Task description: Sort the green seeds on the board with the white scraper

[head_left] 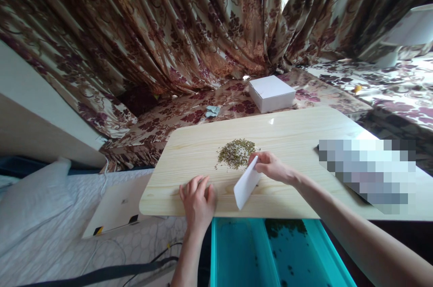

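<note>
My right hand (270,166) pinches the upper end of a stiff white card (246,185), tilted on edge over the table. Just beyond the card lies a loose heap of small green and white grains (236,153); they look like beans mixed with rice. To the left, my left hand (199,199) rests on the table near its front edge, fingers spread and nothing in them. Below that edge stands a turquoise bin (237,251) with a divider. Dark green bits (287,227) lie in its right compartment, and a few specks show in the left one.
The pale wooden table (189,147) bears a pixelated flat object (368,174) at right. Behind it, a white box (272,93) and a small bluish cloth (212,111) sit on a floral-covered surface. A white carton (115,203) lies at left; a lamp (412,30) stands far right.
</note>
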Motion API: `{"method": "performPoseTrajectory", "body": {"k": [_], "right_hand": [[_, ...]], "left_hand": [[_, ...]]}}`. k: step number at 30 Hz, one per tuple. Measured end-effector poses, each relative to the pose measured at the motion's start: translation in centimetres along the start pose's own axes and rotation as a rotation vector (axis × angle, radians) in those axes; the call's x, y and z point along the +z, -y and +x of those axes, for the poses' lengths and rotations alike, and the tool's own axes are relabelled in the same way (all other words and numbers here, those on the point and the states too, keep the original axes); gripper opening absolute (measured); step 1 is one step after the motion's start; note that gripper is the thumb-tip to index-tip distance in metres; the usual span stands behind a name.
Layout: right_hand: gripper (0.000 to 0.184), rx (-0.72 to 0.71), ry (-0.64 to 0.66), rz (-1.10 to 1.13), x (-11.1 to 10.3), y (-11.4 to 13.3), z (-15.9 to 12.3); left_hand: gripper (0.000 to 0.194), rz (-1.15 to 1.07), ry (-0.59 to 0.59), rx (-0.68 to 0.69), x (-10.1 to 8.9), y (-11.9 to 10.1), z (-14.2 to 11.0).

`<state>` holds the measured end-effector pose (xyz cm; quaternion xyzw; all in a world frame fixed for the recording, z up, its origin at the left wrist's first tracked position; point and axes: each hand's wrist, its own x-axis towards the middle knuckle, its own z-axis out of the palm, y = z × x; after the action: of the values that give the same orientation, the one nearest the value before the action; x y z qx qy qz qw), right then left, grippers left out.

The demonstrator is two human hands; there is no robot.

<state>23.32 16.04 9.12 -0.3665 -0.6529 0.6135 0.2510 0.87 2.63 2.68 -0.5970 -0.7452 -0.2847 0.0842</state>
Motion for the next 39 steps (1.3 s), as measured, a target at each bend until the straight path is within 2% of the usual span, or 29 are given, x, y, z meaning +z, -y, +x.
{"method": "performPoseTrajectory", "body": {"k": [11, 17, 22, 27, 32, 39], "right_hand": [[0.017, 0.019, -0.025, -0.023, -1.4, 0.0, -1.1], [0.014, 0.039, -0.057, -0.046, -3.0, -0.3, -2.0], [0.013, 0.051, -0.132, -0.092, -4.4, 0.0, -3.2], [0.017, 0.055, -0.285, -0.105, -5.9, -0.1, -4.5], [0.017, 0.06, -0.378, -0.086, -6.5, -0.6, -5.2], [0.017, 0.089, -0.325, -0.127, -6.4, -0.4, -5.8]], "left_hand": [[0.026, 0.004, -0.023, 0.018, 0.1, 0.1, 0.0], [0.025, 0.01, -0.026, 0.024, 0.2, 0.2, 0.0], [0.024, 0.011, -0.029, 0.03, 0.2, 0.2, 0.0], [0.023, 0.017, -0.033, 0.036, 0.3, 0.3, 0.0], [0.023, 0.019, -0.038, 0.051, 0.7, 0.8, 0.0], [0.025, 0.027, -0.037, 0.07, 0.9, 1.4, 0.1]]}}
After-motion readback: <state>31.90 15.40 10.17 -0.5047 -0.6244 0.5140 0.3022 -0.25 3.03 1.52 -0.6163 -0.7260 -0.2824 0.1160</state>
